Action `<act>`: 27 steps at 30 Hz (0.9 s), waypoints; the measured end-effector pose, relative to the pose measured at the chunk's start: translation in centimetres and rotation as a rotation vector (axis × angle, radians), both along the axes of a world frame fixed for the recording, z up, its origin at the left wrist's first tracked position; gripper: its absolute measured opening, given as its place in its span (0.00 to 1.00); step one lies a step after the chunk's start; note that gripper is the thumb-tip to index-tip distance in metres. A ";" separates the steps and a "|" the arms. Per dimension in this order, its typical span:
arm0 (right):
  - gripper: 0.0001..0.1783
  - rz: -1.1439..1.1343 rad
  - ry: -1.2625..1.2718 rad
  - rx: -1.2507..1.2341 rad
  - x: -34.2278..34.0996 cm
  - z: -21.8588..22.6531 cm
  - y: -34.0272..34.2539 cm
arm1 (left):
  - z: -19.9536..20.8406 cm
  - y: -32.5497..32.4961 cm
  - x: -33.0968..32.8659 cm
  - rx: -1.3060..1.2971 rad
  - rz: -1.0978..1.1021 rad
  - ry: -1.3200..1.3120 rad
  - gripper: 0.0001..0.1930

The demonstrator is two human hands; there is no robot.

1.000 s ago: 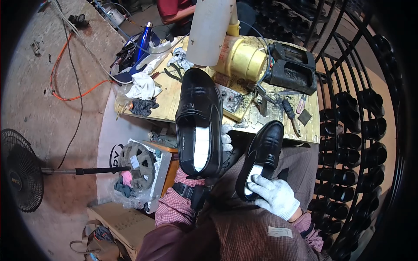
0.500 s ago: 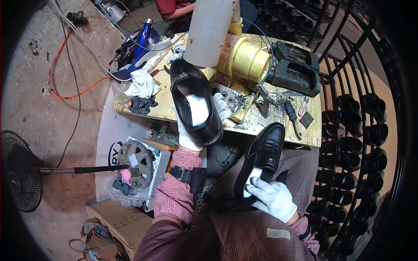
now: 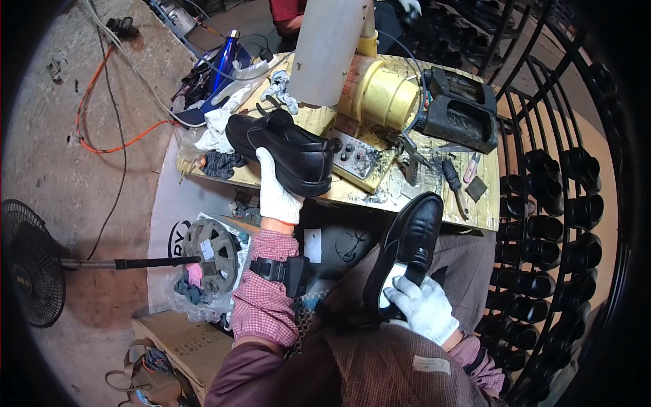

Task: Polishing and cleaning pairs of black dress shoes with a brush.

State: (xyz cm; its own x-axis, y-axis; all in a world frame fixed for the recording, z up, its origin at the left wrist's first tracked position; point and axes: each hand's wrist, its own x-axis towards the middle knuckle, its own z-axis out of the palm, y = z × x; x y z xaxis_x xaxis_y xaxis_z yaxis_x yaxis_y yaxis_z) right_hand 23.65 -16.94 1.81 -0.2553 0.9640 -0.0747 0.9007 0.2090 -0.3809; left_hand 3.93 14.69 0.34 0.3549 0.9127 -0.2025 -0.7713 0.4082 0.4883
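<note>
My left hand (image 3: 277,192), in a white knit glove, grips a black leather shoe (image 3: 302,150) from below and holds it above the near edge of the worktable. That shoe is tipped so its outer side and sole edge face me, toe to the left. Over my lap, my right hand (image 3: 422,308), gloved alike, has its fingers inside the heel end of a second black shoe (image 3: 415,227). The second shoe points away from me, and its pale insole (image 3: 395,275) shows beside the fingers. My left thumb lies along the first shoe's side; the other fingers are hidden.
On the worktable (image 3: 434,203) stand a yellow pipe fitting (image 3: 386,91) with a pale cylinder (image 3: 325,51), a control box (image 3: 356,156), pincers (image 3: 410,149) and a black tray (image 3: 461,112). A shoe rack (image 3: 542,224) rises at right, a fan (image 3: 30,264) at left. Across the table, another person's red sleeve (image 3: 285,9) shows.
My left hand has turned the first shoe from its open top toward me onto its side, its toe swinging left and down. The right hand and second shoe have barely moved.
</note>
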 end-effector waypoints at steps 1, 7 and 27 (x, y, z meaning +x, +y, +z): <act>0.30 -0.030 -0.018 -0.011 -0.2 0.1 0.1 | 0.2 -0.4 -0.1 -0.003 0.007 0.004 0.35; 0.23 -0.090 0.345 0.152 1.6 2.4 -0.7 | -1.3 -6.5 -1.9 0.074 -0.090 0.035 0.36; 0.33 -0.018 0.107 0.420 1.4 11.5 -6.6 | 4.8 -18.9 9.0 0.488 -1.306 0.214 0.41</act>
